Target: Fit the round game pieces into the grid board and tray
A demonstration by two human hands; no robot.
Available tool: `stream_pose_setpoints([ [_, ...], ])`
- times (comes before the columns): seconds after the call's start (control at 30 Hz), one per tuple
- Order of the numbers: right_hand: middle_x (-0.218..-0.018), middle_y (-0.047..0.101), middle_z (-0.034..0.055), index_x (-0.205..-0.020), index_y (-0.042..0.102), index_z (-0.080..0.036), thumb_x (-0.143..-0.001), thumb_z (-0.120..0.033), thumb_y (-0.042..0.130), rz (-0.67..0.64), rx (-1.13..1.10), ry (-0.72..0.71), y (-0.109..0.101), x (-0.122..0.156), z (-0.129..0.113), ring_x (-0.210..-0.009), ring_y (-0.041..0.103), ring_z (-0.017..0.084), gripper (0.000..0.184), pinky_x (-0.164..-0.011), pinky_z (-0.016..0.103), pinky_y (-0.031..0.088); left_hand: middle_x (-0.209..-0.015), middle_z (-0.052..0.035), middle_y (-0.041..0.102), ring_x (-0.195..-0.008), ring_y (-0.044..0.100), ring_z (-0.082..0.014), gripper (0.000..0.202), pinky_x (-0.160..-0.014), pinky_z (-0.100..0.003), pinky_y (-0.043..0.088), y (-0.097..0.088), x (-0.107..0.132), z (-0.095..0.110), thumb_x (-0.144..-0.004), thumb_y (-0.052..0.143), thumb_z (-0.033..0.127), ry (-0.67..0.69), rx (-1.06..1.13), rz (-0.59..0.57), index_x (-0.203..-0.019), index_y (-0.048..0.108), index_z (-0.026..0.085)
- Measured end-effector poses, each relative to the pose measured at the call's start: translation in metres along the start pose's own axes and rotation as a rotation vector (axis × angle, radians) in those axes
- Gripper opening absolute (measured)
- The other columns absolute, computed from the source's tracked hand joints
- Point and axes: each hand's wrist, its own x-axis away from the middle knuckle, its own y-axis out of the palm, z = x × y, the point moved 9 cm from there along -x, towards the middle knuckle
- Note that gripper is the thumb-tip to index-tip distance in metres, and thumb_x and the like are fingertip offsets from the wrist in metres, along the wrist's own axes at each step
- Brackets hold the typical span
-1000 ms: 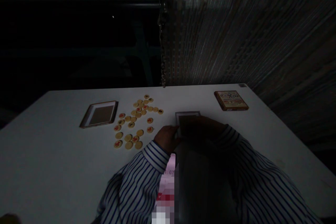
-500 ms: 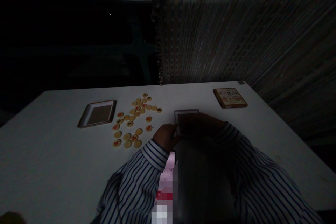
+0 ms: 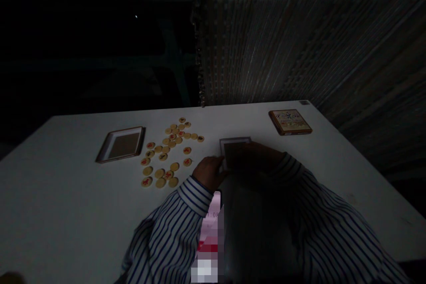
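A small shallow box with a pale rim and a darker inside lies in front of me. My left hand is closed at its left edge, thumb and fingers on the rim. Over the box's right side reaches my right hand, in deep shadow; how its fingers are bent is too dark to see. Left of my hands, several round xiangqi pieces are scattered, some with red or dark characters up, others blank side up.
Farther left on the white table is an open shallow box part with a brown edge. A closed box with a printed lid sits at the back right. Below my left wrist glows a phone screen. Behind hangs a string curtain.
The whole view has shifted slightly. My hands stay at the shallow box, and the pieces keep their places on the table.
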Motion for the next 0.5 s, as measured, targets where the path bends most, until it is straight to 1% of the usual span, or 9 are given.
stream_pose_setpoints([
  [0.07, -0.088, 0.067, 0.0059, -0.086, 0.066, -0.015, -0.078, -0.018, 0.052, -0.005, 0.036, 0.014, 0.0011, -0.0001, 0.002, -0.077, 0.061, 0.014, 0.016, -0.072, 0.028, 0.046, -0.091, -0.0094, 0.065, -0.087, 0.058, -0.0218, 0.041, -0.078, -0.034, 0.045, 0.0002, 0.0005, -0.0006, -0.074, 0.055, 0.035, 0.002, 0.009, 0.008, -0.111, 0.054, 0.016],
  [0.13, -0.089, 0.067, 0.0064, -0.087, 0.066, -0.015, -0.078, -0.018, 0.053, 0.02, 0.056, 0.018, -0.0001, 0.0001, 0.0029, -0.079, 0.06, 0.015, 0.017, -0.073, 0.028, 0.046, -0.091, -0.0102, 0.065, -0.087, 0.058, -0.0227, 0.042, -0.078, -0.035, 0.045, 0.0, 0.0007, -0.001, -0.074, 0.055, 0.035, 0.002, 0.015, 0.012, -0.11, 0.055, 0.015],
  [0.27, -0.088, 0.068, 0.0041, -0.089, 0.066, -0.017, -0.078, -0.017, 0.053, 0.038, 0.062, 0.001, -0.0018, 0.001, -0.0002, -0.077, 0.061, 0.014, 0.017, -0.07, 0.025, 0.045, -0.092, -0.0124, 0.064, -0.087, 0.058, -0.0245, 0.042, -0.077, -0.037, 0.045, 0.0001, 0.0004, -0.0001, -0.074, 0.054, 0.034, 0.008, 0.021, 0.0, -0.11, 0.055, 0.012],
  [0.4, -0.085, 0.068, 0.005, -0.085, 0.067, -0.016, -0.077, -0.016, 0.053, 0.004, 0.098, 0.024, -0.0022, 0.0012, -0.0015, -0.074, 0.061, 0.015, 0.016, -0.067, 0.026, 0.046, -0.09, -0.011, 0.065, -0.086, 0.058, -0.0228, 0.043, -0.077, -0.034, 0.046, -0.0003, 0.0002, 0.0, -0.075, 0.053, 0.036, -0.004, 0.002, -0.011, -0.111, 0.055, 0.013],
  [0.5, -0.088, 0.068, 0.0053, -0.089, 0.067, -0.016, -0.077, -0.018, 0.054, -0.004, 0.054, 0.048, -0.0033, 0.0014, -0.0005, -0.075, 0.062, 0.015, 0.017, -0.068, 0.025, 0.046, -0.091, -0.0105, 0.065, -0.086, 0.058, -0.0227, 0.044, -0.078, -0.034, 0.045, -0.001, 0.0004, 0.0001, -0.076, 0.052, 0.038, -0.007, -0.003, -0.006, -0.112, 0.054, 0.013],
])
